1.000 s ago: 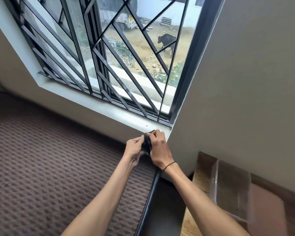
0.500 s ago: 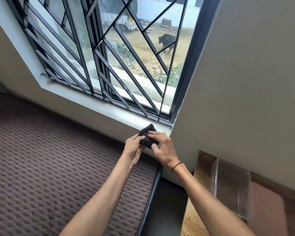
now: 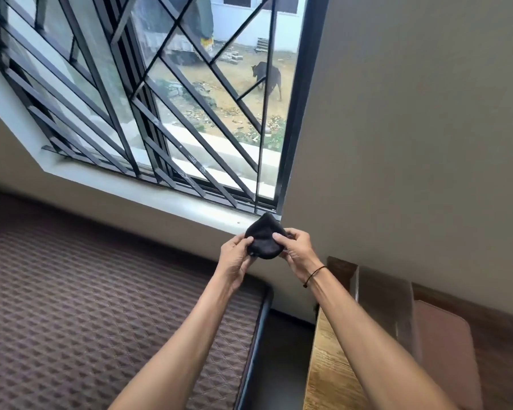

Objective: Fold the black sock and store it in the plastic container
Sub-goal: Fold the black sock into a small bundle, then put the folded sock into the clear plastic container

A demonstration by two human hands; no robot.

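The black sock is bunched into a small folded pad, held up in the air in front of the window sill. My left hand pinches its left side with thumb on top. My right hand grips its right side, a thin black band on that wrist. The clear plastic container stands open on the wooden surface at the lower right, below and to the right of my hands, partly behind my right forearm.
A patterned brown mattress with a dark edge fills the lower left. A wooden table top lies at lower right, with a pinkish lid or board beside the container. A barred window and beige wall stand ahead.
The sock has come out from between my closed hands and now shows as a larger folded pad. Both hands have shifted slightly right and spread apart on its sides.
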